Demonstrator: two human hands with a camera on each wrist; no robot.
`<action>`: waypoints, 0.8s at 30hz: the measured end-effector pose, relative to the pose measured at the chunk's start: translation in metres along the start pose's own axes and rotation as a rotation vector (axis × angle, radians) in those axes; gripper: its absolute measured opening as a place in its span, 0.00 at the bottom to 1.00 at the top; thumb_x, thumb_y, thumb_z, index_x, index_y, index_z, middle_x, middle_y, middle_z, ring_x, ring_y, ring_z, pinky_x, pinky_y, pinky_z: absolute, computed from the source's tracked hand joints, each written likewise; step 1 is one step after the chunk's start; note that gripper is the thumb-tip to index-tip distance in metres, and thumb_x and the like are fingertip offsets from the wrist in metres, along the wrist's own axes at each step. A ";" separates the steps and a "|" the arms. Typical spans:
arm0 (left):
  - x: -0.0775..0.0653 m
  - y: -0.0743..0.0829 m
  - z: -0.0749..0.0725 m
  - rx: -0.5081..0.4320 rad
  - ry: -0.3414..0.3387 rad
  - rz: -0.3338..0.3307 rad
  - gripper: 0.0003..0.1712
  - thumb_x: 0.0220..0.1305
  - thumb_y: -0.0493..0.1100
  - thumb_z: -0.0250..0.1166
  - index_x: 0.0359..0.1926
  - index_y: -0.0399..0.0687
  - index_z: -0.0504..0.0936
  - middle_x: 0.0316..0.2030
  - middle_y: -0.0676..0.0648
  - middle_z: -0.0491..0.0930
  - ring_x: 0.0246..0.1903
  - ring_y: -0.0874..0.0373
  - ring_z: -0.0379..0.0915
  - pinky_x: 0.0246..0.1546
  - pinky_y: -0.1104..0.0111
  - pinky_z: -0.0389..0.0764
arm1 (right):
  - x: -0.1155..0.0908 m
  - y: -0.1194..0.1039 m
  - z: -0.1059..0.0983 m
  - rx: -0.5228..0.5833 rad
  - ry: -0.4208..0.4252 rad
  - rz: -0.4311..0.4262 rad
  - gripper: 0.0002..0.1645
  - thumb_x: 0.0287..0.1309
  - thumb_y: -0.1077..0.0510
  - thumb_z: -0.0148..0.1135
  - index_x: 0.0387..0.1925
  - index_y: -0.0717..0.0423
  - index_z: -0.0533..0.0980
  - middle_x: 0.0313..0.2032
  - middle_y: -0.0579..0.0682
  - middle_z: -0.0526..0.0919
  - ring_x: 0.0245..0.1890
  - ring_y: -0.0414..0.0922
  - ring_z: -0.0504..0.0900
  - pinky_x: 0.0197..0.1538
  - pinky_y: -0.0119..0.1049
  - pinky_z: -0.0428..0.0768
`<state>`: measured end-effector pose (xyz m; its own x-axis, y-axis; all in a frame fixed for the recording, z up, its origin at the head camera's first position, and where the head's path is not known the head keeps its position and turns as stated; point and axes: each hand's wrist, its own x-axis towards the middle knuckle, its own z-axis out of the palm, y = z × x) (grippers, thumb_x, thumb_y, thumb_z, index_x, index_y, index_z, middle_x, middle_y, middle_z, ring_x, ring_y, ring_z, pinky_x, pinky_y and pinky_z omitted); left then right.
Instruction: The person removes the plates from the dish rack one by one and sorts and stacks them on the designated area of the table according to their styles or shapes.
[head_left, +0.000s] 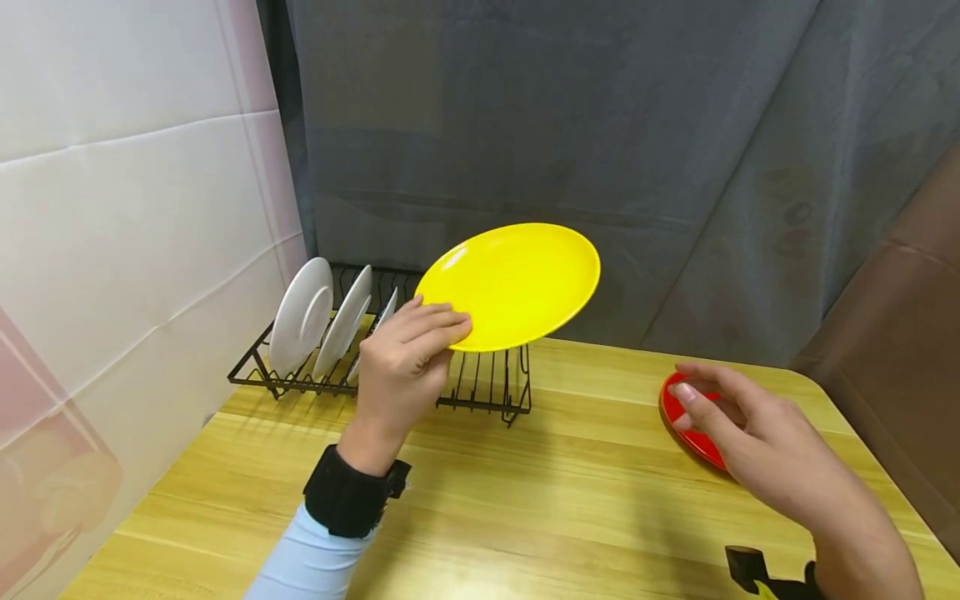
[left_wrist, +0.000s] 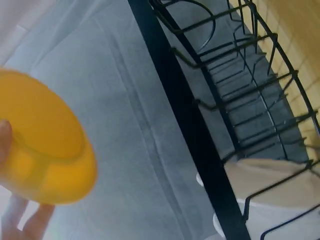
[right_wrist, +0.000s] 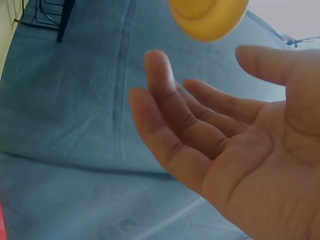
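Note:
A yellow plate (head_left: 517, 283) is held up and tilted by my left hand (head_left: 408, 354), which pinches it at the near left edge. In the left wrist view the yellow plate (left_wrist: 45, 140) shows at the left, with fingertips on its rim. Behind and below the left hand is a black wire dish rack (head_left: 480, 404). My right hand (head_left: 772, 442) hovers with loosely bent fingers and nothing in it. Under and beyond it lies a red plate (head_left: 697, 437), partly hidden by that hand. The right wrist view shows the palm (right_wrist: 255, 165) bare.
White plates (head_left: 302, 321) stand on edge in the rack's left part; another at their right is partly covered by the left hand. A wooden table (head_left: 480, 508) carries the rack and red plate. Grey cloth (head_left: 600, 125) hangs behind, white cloth (head_left: 135, 208) at left.

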<state>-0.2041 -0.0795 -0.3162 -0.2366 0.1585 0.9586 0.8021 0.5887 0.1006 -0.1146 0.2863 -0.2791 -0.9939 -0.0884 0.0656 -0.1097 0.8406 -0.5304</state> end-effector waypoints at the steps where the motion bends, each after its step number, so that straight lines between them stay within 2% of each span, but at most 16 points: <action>1: 0.000 0.000 0.000 0.003 -0.005 0.025 0.12 0.58 0.25 0.75 0.41 0.39 0.95 0.38 0.42 0.94 0.44 0.45 0.92 0.62 0.47 0.86 | 0.000 0.001 0.000 0.006 0.007 -0.007 0.32 0.83 0.39 0.48 0.78 0.46 0.66 0.45 0.45 0.90 0.50 0.46 0.86 0.41 0.27 0.81; 4: 0.000 0.002 0.001 0.005 -0.023 0.089 0.11 0.57 0.27 0.77 0.41 0.41 0.95 0.37 0.43 0.94 0.45 0.46 0.92 0.63 0.48 0.86 | 0.002 0.004 0.003 0.087 0.027 -0.063 0.30 0.85 0.43 0.45 0.78 0.49 0.65 0.51 0.45 0.88 0.47 0.40 0.87 0.44 0.19 0.80; 7: -0.001 0.004 0.003 0.008 -0.035 0.134 0.11 0.57 0.27 0.78 0.40 0.42 0.95 0.38 0.45 0.94 0.45 0.47 0.92 0.62 0.49 0.87 | 0.004 0.008 0.006 0.235 0.038 -0.169 0.26 0.86 0.51 0.42 0.77 0.52 0.65 0.57 0.41 0.86 0.43 0.37 0.90 0.51 0.12 0.77; 8: -0.001 0.004 0.003 0.015 -0.036 0.149 0.12 0.56 0.28 0.79 0.41 0.43 0.95 0.38 0.45 0.94 0.44 0.48 0.92 0.62 0.49 0.87 | 0.004 0.008 0.007 0.295 0.032 -0.207 0.25 0.87 0.54 0.41 0.77 0.53 0.65 0.59 0.40 0.85 0.43 0.39 0.90 0.54 0.12 0.77; 11: -0.001 0.007 0.004 0.034 -0.040 0.195 0.12 0.55 0.30 0.80 0.40 0.44 0.95 0.38 0.46 0.94 0.44 0.48 0.92 0.61 0.49 0.87 | 0.006 0.007 0.008 0.488 -0.020 -0.291 0.25 0.87 0.59 0.39 0.76 0.54 0.65 0.61 0.42 0.86 0.42 0.47 0.91 0.57 0.18 0.82; 15: -0.001 0.013 0.005 0.055 -0.053 0.272 0.10 0.57 0.31 0.80 0.41 0.45 0.95 0.39 0.47 0.94 0.45 0.49 0.92 0.61 0.49 0.87 | 0.010 0.001 0.014 0.770 -0.151 -0.300 0.25 0.87 0.59 0.36 0.77 0.52 0.65 0.62 0.49 0.86 0.42 0.52 0.90 0.56 0.30 0.88; 17: -0.001 0.017 0.006 0.066 -0.061 0.320 0.09 0.59 0.32 0.78 0.41 0.46 0.95 0.39 0.48 0.94 0.46 0.50 0.92 0.61 0.49 0.87 | 0.013 -0.002 0.019 0.873 -0.202 -0.299 0.25 0.88 0.58 0.35 0.76 0.53 0.67 0.57 0.49 0.86 0.42 0.52 0.90 0.56 0.36 0.90; 20: 0.000 0.023 0.008 0.091 -0.069 0.395 0.09 0.61 0.33 0.77 0.42 0.47 0.95 0.40 0.50 0.94 0.47 0.51 0.92 0.61 0.49 0.87 | 0.015 -0.006 0.024 0.973 -0.236 -0.299 0.25 0.88 0.59 0.34 0.74 0.53 0.70 0.55 0.47 0.87 0.43 0.50 0.91 0.55 0.43 0.91; 24: 0.000 0.029 0.010 0.113 -0.079 0.454 0.11 0.59 0.34 0.79 0.44 0.48 0.94 0.42 0.51 0.94 0.47 0.52 0.91 0.62 0.50 0.87 | 0.015 -0.006 0.028 1.037 -0.238 -0.313 0.24 0.87 0.62 0.36 0.71 0.55 0.72 0.56 0.49 0.89 0.43 0.49 0.92 0.53 0.44 0.92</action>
<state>-0.1864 -0.0545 -0.3158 0.0794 0.4772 0.8752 0.7703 0.5279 -0.3577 -0.1289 0.2649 -0.2982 -0.8853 -0.4124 0.2149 -0.1992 -0.0813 -0.9766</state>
